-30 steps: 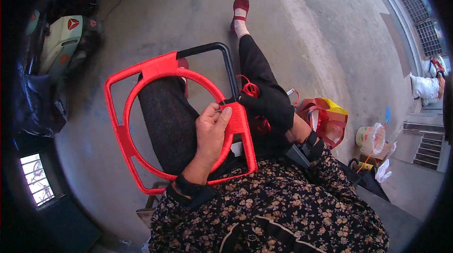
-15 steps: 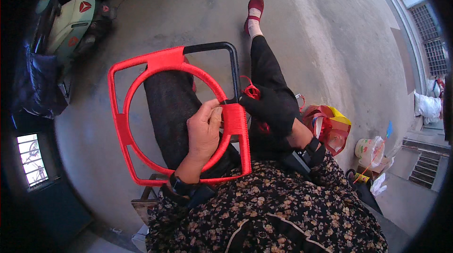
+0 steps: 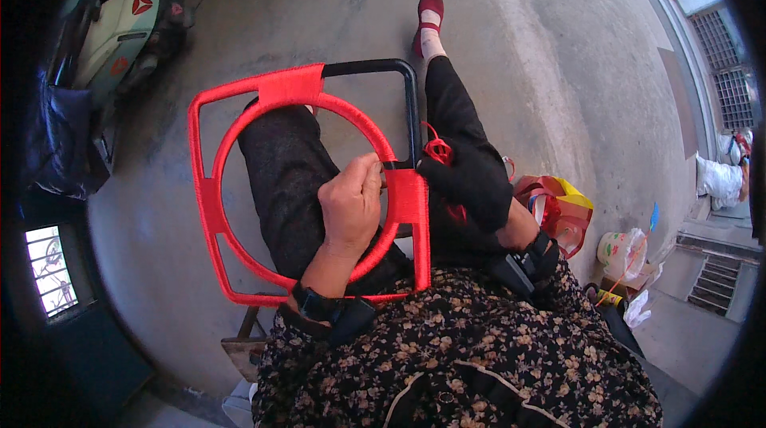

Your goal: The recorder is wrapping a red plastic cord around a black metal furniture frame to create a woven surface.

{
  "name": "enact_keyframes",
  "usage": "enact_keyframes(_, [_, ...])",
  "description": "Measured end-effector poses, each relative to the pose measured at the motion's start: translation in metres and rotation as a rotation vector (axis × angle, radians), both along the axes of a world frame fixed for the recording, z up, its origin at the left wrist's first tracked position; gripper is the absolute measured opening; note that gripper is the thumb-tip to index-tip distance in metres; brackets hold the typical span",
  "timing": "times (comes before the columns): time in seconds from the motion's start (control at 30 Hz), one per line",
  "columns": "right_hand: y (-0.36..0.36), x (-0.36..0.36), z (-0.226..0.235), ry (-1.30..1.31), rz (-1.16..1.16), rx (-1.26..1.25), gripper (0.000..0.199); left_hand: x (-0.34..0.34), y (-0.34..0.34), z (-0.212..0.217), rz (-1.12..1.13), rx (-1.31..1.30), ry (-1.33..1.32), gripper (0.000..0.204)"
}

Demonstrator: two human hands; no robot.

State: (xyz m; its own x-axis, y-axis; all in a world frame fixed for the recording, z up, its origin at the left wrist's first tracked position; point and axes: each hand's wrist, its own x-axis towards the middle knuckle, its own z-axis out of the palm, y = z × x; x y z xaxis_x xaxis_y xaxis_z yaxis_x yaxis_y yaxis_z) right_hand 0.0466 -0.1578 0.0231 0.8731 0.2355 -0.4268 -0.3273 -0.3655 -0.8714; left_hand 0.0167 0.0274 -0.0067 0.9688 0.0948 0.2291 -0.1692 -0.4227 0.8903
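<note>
A square metal frame with a ring inside it lies over my lap, mostly wound in tight red cord. Bare black metal shows along its upper right corner. My left hand, ungloved, reaches through the ring. Its thumb and forefinger pinch the ring by the edge of the wound band at the right side. My right hand, in a black glove, is curled at the frame's right bar. A loose bundle of red cord sticks out of its fingers, and more hangs below. The exact fingertip contact is partly hidden.
A red and yellow bag stands on the floor at my right. Beyond it are a white tub and plastic bags. A pale scooter is parked at the far left. My outstretched leg reaches ahead on the concrete floor.
The frame has shifted slightly right and tipped a little. My left fingers have moved from lying on the wound band to the bare edge just above it. My right hand still grips the cord.
</note>
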Motion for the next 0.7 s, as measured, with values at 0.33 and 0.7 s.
enact_keyframes(0.33, [0.001,-0.004,-0.001,0.075,-0.004,0.052,0.024,-0.006,0.007,-0.004,-0.072,-0.852,0.589,0.014])
enact_keyframes(0.7, [-0.083,-0.026,-0.028,0.154,-0.55,0.49,0.029,-0.006,-0.003,-0.008,-0.118,-0.804,0.591,0.012])
